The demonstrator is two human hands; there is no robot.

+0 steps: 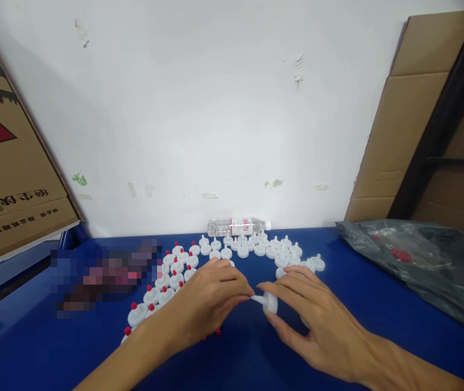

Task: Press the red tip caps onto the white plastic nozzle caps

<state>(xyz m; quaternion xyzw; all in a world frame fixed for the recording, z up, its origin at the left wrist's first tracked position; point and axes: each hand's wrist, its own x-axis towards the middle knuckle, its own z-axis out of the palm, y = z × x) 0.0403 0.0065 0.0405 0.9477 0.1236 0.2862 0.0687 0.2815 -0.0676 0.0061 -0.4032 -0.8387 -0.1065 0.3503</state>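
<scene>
My right hand (317, 320) grips a white plastic nozzle cap (271, 302) between thumb and fingers, its spout pointing left. My left hand (215, 296) is closed in a pinch right at the spout's tip; whatever lies between its fingertips is hidden. On the left stand rows of white nozzle caps with red tips (165, 296). Behind the hands, white nozzle caps without red tips (243, 250) curve across to the right. A few small red tips (217, 332) show on the table under my left hand, partly covered by it.
An empty-looking plastic bottle (232, 227) lies against the wall on the blue table (256, 361). At right is a dark plastic bag (431, 288), with a clear bag of red pieces (401, 254) on it. Cardboard (16, 163) stands at left; a blurred patch (110, 277) covers something there.
</scene>
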